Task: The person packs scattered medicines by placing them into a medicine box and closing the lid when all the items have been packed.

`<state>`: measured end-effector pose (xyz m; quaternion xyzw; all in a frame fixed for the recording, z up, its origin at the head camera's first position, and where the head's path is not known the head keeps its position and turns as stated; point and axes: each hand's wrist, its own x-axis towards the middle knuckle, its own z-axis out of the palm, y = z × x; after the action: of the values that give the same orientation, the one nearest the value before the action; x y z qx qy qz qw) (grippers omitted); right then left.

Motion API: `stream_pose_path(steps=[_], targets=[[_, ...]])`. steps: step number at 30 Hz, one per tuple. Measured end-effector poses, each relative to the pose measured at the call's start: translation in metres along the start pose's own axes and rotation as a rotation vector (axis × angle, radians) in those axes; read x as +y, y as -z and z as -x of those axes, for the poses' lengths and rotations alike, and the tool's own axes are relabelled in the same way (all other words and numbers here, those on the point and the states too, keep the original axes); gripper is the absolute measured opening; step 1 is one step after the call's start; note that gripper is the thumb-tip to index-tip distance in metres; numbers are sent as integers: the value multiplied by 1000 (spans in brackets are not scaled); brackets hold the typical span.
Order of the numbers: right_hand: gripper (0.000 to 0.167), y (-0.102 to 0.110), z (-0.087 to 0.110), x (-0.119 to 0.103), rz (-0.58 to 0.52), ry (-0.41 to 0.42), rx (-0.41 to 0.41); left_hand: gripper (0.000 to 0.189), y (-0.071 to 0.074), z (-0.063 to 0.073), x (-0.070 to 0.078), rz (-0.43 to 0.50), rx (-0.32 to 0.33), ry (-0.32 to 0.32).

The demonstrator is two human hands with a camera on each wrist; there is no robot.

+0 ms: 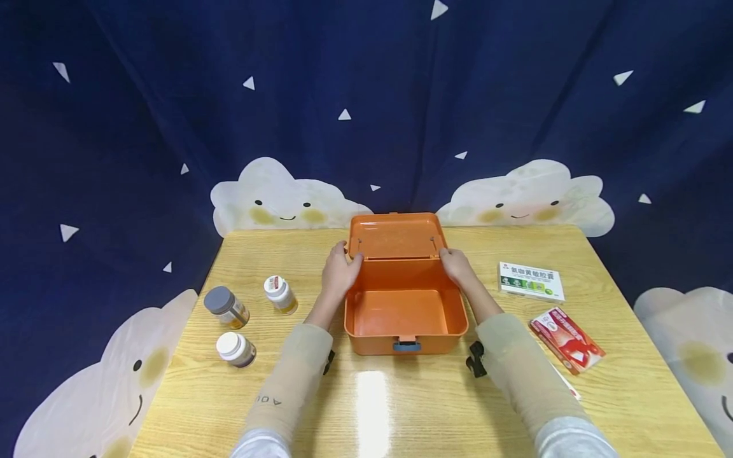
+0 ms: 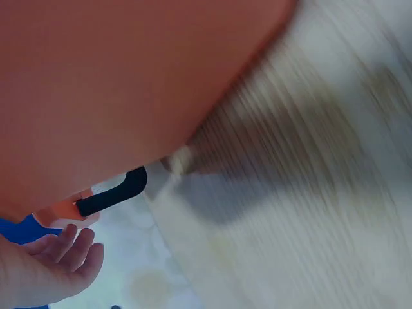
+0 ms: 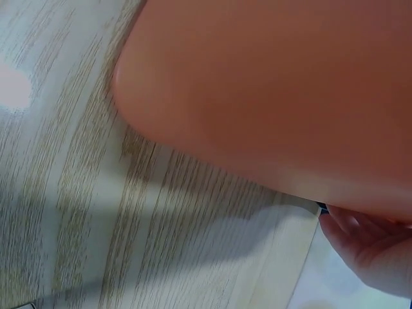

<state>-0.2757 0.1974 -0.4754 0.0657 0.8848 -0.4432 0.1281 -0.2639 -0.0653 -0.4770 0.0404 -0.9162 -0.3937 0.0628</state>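
Note:
An orange plastic storage box [image 1: 406,312] stands in mid-table, its lid [image 1: 396,236] tipped back and its inside bare. A blue-grey latch [image 1: 406,346] is on the front wall. At the box's rear left corner is my left hand [image 1: 338,272], thumb by the rim. Its fingers [image 2: 77,251] look loosely bent in the left wrist view, near a dark handle [image 2: 112,193] and apart from the wall. My right hand [image 1: 456,264] grips the rear right corner, thumb on top; its fingers [image 3: 360,235] reach behind, partly hidden by the box.
Left of the box stand a grey-capped bottle [image 1: 226,306] and two white-capped bottles [image 1: 280,294] [image 1: 236,349]. On the right lie a white-green medicine box [image 1: 530,282] and a red one [image 1: 567,340]. Another pack [image 1: 569,381] is mostly hidden by the right sleeve. A curtain [image 1: 401,114] hangs behind.

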Motion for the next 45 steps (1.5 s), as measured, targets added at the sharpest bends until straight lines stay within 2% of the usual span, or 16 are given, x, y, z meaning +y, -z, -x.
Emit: stream_pose_path(steps=[4, 7, 10, 13, 18, 23, 30, 34, 37, 43, 45], targets=[[43, -1, -1, -1, 15, 14, 8, 56, 9, 14, -3, -181, -9, -128], [47, -2, -1, -1, 22, 12, 5, 58, 15, 26, -5, -305, -27, -193], [50, -3, -1, -2, 12, 0, -9, 58, 20, 38, -8, -405, -49, -226], [51, -3, -1, -2, 8, -5, -14, 57, 25, 50, -9, -453, -77, -235], [50, -4, -1, -2, 19, 4, -7, 61, 32, 66, -11, -475, -132, -222], [50, -4, 0, -2, 22, 2, -7, 62, 37, 75, -13, -504, -167, -209], [52, -4, 0, -2, 4, -5, -22, 53, 35, 78, -13, -495, -218, -152], [53, -4, 0, -2, 13, -3, -12, 44, 32, 78, -14, -499, -235, -150], [53, -3, 0, -2, 23, -1, 7, 42, 29, 77, -14, -492, -248, -152], [38, -3, 0, 0, 43, 28, 68, 40, 27, 77, -12, -473, -257, -137], [39, -3, 1, 0, 51, 40, 87, 40, 27, 77, -12, -473, -260, -133]])
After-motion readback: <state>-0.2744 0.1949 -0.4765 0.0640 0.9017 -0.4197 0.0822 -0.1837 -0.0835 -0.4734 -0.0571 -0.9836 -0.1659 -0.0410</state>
